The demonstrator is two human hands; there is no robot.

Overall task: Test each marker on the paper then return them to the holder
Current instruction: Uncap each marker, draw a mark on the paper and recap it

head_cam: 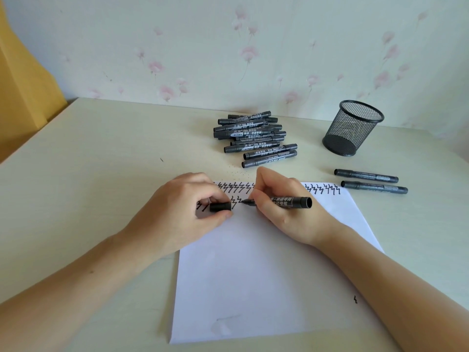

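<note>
A white sheet of paper (266, 275) lies on the table, with rows of black zigzag marks along its top. My right hand (281, 207) grips an uncapped black marker (291, 201), its tip pointing left onto the paper beside the second row of marks. My left hand (182, 212) pinches the marker's black cap (220, 207) just left of the tip and rests on the paper. A pile of several capped black markers (256, 138) lies behind the paper. The black mesh holder (354, 128) stands at the back right; no marker shows in it.
Two capped markers (365, 175) (374, 187) lie side by side to the right of the paper, in front of the holder. A flowered wall closes off the back edge of the table. A yellow object (22, 80) stands at the far left.
</note>
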